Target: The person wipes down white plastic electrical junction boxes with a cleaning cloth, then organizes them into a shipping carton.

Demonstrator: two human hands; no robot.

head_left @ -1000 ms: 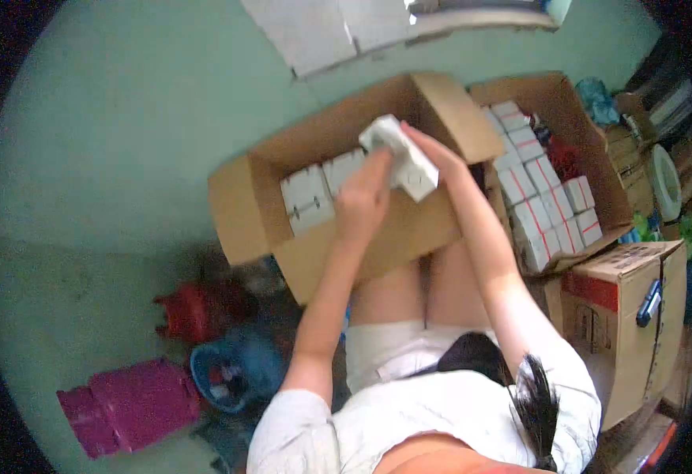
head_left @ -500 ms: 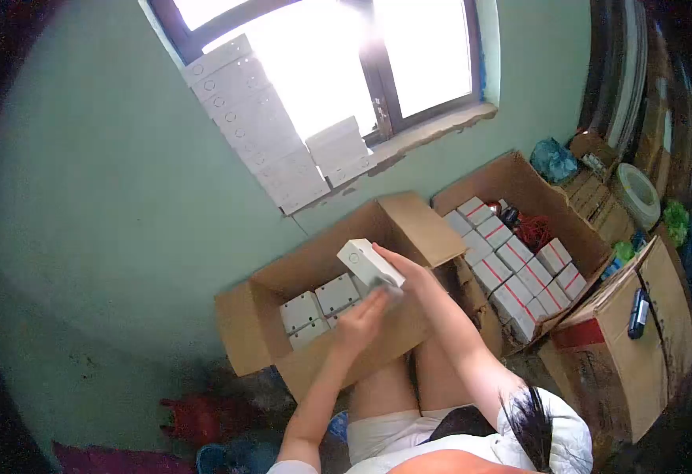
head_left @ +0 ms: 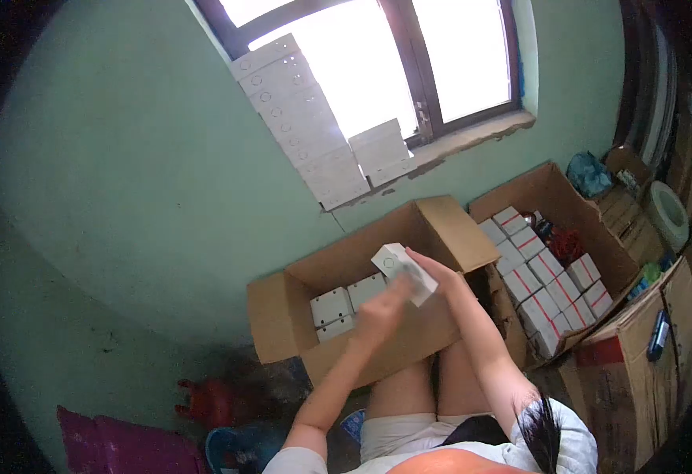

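My right hand [head_left: 438,275] grips a white box [head_left: 393,259] with a circle mark on its end, tilted above the open cardboard carton [head_left: 385,351]. Against the side of that box is my left hand [head_left: 384,314], smeared by motion. Its fingers are closed round a small grey cloth-like piece [head_left: 406,278], too blurred to make out well. Inside the carton, below my hands, lie several white boxes [head_left: 331,306] with dark dots.
To the right, a second carton [head_left: 591,207] holds several white boxes with red stripes [head_left: 547,267] and red cord [head_left: 567,246]. White boxes [head_left: 295,110] are stacked on the window sill. A dark blue object [head_left: 659,336] lies on folded cardboard [head_left: 638,371]. A blue bucket [head_left: 223,449] stands lower left.
The head view has shifted, so the scene sits further right and slightly lower. My left hand has moved up over the side of the white box, which stays in my right hand.
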